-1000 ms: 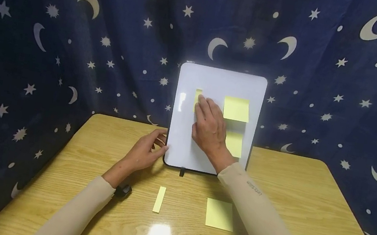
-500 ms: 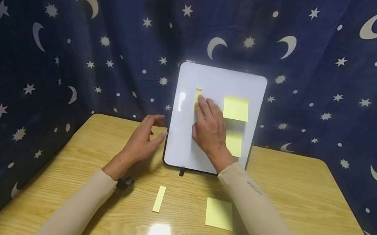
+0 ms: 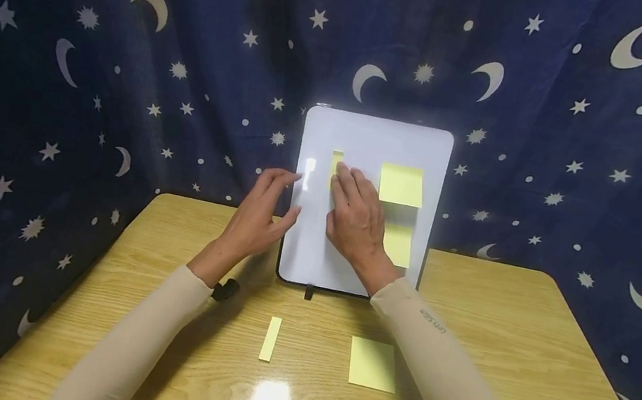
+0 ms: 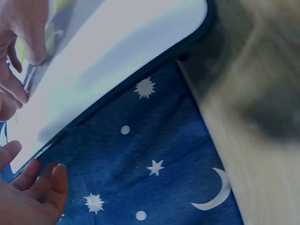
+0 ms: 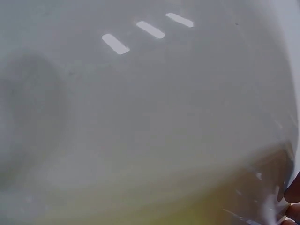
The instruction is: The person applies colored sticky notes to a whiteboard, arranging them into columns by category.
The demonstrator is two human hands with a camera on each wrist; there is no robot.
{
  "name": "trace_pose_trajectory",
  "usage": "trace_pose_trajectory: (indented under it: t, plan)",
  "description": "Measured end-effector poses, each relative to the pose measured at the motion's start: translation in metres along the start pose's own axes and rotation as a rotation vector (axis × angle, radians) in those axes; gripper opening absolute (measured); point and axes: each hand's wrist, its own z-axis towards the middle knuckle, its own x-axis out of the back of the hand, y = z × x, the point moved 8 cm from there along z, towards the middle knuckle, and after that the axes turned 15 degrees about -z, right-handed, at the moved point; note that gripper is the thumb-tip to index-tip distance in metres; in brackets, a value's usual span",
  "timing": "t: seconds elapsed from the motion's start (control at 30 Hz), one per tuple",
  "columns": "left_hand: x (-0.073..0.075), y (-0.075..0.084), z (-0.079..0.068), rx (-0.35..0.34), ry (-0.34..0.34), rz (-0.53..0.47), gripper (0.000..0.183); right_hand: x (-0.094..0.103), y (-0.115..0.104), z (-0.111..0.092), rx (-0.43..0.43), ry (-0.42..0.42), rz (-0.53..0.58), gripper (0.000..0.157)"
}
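A whiteboard point(image 3: 307, 247) stands upright at the back of the table. My right hand point(image 3: 355, 223) presses its fingertips on a narrow yellow sticky note strip point(image 3: 337, 157) on the board's left half, covering the lower part of it. Two square yellow sticky notes are on the right half: an upper sticky note point(image 3: 401, 185) and a lower sticky note point(image 3: 400, 245), partly behind my right hand. My left hand point(image 3: 254, 221) is at the board's left edge with fingers spread and nothing held; in the left wrist view the left fingers point(image 4: 57, 185) sit beside that edge.
In front of the board, a second yellow strip point(image 3: 269, 339) lies on the wooden table point(image 3: 171, 373). To its right lies a square sticky note point(image 3: 373, 364), near the right forearm. A black stand foot point(image 3: 309, 292) juts out under the board. A star-patterned curtain point(image 3: 221, 70) hangs behind.
My left hand has come off the board's lower left edge and moved up along that side, fingers reaching toward the board. The right hand has stayed on the strip.
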Motion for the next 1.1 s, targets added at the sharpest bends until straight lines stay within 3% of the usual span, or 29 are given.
trace_pose_trajectory:
  t: [0.17,0.4,0.63,0.97,1.1]
  plan:
    - [-0.002,0.007,0.012,-0.026,-0.010,0.035,0.058,-0.001,0.000,-0.001,-0.001,0.009,-0.001,0.049]
    - [-0.005,0.018,0.029,-0.115,0.003,0.154,0.054,-0.001,-0.001,-0.001,0.008,0.000,0.000,0.050]
    - [-0.012,0.027,0.047,-0.095,-0.016,0.275,0.050,0.000,0.000,-0.001,0.005,0.008,-0.006,0.052]
    - [-0.017,0.040,0.069,-0.170,0.030,0.361,0.046,-0.002,-0.001,-0.001,0.006,0.008,0.016,0.050]
    - [-0.023,0.044,0.074,-0.200,-0.004,0.451,0.044,0.000,-0.001,-0.001,0.008,0.013,0.013,0.052]
